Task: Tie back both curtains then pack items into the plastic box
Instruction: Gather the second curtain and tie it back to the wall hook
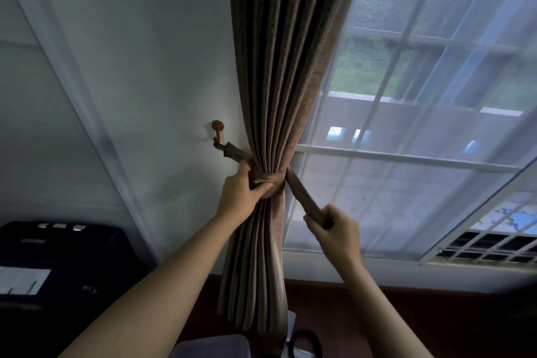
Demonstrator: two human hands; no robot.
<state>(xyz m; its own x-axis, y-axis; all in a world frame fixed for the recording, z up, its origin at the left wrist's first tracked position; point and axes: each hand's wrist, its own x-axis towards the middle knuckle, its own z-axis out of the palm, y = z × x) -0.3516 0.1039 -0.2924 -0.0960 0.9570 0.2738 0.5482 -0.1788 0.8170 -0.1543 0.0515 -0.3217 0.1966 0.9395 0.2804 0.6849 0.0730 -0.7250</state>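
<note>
Tieback (302,197) drawn round the curtain (279,96) beside the wall hook (218,136).
Right of the hook, the left hand (241,192) clasps the gathered curtain at its waist. Further right and lower, the right hand (334,229) grips the tieback's free end. The band is best held taut and level, then looped back onto the hook. White wall (130,67) behind the hook, window (406,154) to its right.

1. A dark red-brown floor (421,317) runs along the near right; the brown pleated curtain (270,67) hangs down to it.
2. On it, near centre, are a grey-purple rounded object (212,347) and a black loop (308,333), both cut off.
3. On the left, a black box-shaped appliance (72,259) carries a white paper sheet (23,280).
</note>
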